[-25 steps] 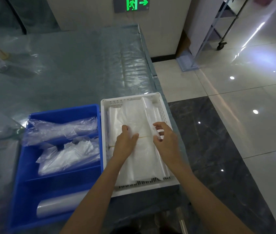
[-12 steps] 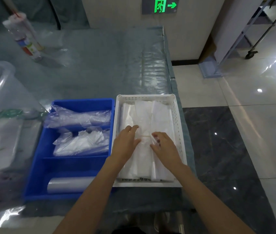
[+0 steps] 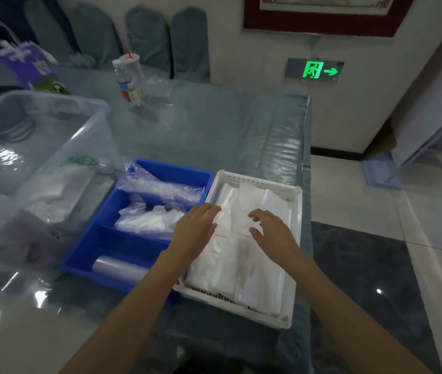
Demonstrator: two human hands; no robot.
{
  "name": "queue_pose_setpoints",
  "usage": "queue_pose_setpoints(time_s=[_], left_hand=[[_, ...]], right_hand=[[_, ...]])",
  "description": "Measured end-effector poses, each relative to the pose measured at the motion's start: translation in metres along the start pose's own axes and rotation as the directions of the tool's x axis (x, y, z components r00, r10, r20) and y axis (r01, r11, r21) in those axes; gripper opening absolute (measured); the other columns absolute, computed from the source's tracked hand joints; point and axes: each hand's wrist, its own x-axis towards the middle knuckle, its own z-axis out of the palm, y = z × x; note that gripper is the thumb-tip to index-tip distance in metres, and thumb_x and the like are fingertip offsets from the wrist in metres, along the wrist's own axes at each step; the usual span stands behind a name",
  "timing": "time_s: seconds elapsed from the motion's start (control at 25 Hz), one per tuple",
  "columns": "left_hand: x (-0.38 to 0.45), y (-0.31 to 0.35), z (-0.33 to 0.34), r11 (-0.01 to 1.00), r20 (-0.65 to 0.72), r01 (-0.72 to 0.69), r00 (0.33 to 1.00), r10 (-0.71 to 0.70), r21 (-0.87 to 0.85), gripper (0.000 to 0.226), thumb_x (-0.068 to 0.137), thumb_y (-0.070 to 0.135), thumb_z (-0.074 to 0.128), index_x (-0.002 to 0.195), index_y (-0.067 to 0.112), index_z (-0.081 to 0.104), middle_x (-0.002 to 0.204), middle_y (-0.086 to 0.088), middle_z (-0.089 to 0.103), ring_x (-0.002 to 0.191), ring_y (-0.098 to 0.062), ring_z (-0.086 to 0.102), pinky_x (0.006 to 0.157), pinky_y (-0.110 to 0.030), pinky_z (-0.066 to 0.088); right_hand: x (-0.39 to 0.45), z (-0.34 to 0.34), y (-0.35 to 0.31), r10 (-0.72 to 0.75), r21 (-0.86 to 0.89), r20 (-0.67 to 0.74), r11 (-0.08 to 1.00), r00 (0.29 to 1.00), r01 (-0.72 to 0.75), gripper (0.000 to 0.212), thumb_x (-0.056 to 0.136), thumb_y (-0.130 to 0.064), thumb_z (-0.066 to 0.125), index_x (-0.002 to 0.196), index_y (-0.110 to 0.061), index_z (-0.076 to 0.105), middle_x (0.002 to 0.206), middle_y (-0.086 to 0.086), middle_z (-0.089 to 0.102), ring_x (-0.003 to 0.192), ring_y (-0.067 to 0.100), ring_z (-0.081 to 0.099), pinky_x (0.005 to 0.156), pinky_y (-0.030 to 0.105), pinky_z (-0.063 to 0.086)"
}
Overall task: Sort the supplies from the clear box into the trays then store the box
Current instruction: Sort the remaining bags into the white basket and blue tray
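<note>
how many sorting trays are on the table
2: a blue plastic divided tray in front of the person, and a white perforated plastic tray touching its right side at the table edge.

Single head-worn view, wide-angle, facing forward and down.

The camera sits above the near edge of the worktop [image 3: 214, 136], close over both hands [image 3: 195, 230], whose forearms enter from the bottom edge. The white tray [image 3: 297, 255] and blue tray [image 3: 84, 252] lie near centre frame; the far wall and exit sign [image 3: 320, 70] fill the top. No second view overlaps.
</note>
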Motion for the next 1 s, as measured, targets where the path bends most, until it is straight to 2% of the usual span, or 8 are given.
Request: queue_pose_setpoints(time_s=[0.24,0.4,0.56,0.72,0.88,1.0], left_hand=[[-0.031,-0.024,-0.040,0.996,-0.160,0.058,0.986,-0.047,0.069,0.027,0.083,0.012,0.065,0.110,0.013,0.065,0.109,-0.006,0.068,0.100,-0.025,0.063,0.082,-0.034,0.052],[-0.055,-0.056,-0.067,0.986,-0.232,0.109,0.970,-0.076,0.130,0.031,0.073,0.008,0.075,0.103,0.016,0.068,0.099,-0.002,0.069,0.091,-0.022,0.066,0.072,-0.030,0.053],[-0.077,-0.089,-0.103,0.975,-0.320,0.154,0.942,-0.097,0.160,0.024,0.079,0.013,0.067,0.103,0.015,0.067,0.100,-0.003,0.068,0.092,-0.025,0.064,0.071,-0.033,0.053],[-0.110,-0.133,-0.153,0.968,-0.408,0.162,0.910,-0.070,0.194,0.026,0.082,0.018,0.054,0.105,0.017,0.066,0.102,-0.001,0.065,0.097,-0.023,0.060,0.076,-0.035,0.054],[-0.147,-0.173,-0.206,0.962,-0.488,0.175,0.871,-0.052,0.210,0.029,0.086,0.016,0.060,0.115,0.017,0.063,0.113,-0.003,0.064,0.106,-0.022,0.058,0.085,-0.031,0.050],[-0.171,-0.214,-0.242,0.961,-0.530,0.184,0.846,-0.048,0.205,0.029,0.085,0.012,0.065,0.113,0.017,0.064,0.111,-0.003,0.065,0.104,-0.021,0.058,0.083,-0.026,0.046]], right_hand=[[0.023,-0.009,-0.061,-0.146,-0.181,0.038,0.972,0.988,0.151,0.032,0.097,-0.027,0.049,0.129,-0.023,0.048,0.127,-0.003,0.057,0.111,0.017,0.054,0.086,0.030,0.047],[0.029,-0.003,-0.107,-0.220,-0.171,0.058,0.959,0.974,0.227,0.032,0.097,-0.026,0.050,0.128,-0.023,0.049,0.130,-0.002,0.055,0.114,0.018,0.053,0.087,0.028,0.045],[0.034,0.012,-0.162,-0.313,-0.171,0.078,0.931,0.946,0.322,0.028,0.097,-0.025,0.049,0.125,-0.021,0.052,0.126,-0.002,0.056,0.113,0.021,0.053,0.076,0.026,0.039],[0.032,0.031,-0.234,-0.390,-0.203,0.038,0.899,0.920,0.389,0.033,0.096,-0.028,0.051,0.128,-0.023,0.048,0.126,-0.002,0.056,0.113,0.023,0.052,0.083,0.036,0.046],[0.023,0.047,-0.304,-0.442,-0.181,-0.054,0.886,0.895,0.427,0.033,0.097,-0.027,0.048,0.130,-0.023,0.047,0.128,-0.003,0.054,0.114,0.021,0.051,0.084,0.033,0.044],[0.019,0.063,-0.364,-0.480,-0.135,-0.117,0.875,0.870,0.464,0.032,0.096,-0.024,0.050,0.128,-0.023,0.049,0.124,-0.003,0.057,0.113,0.022,0.052,0.087,0.035,0.044]])
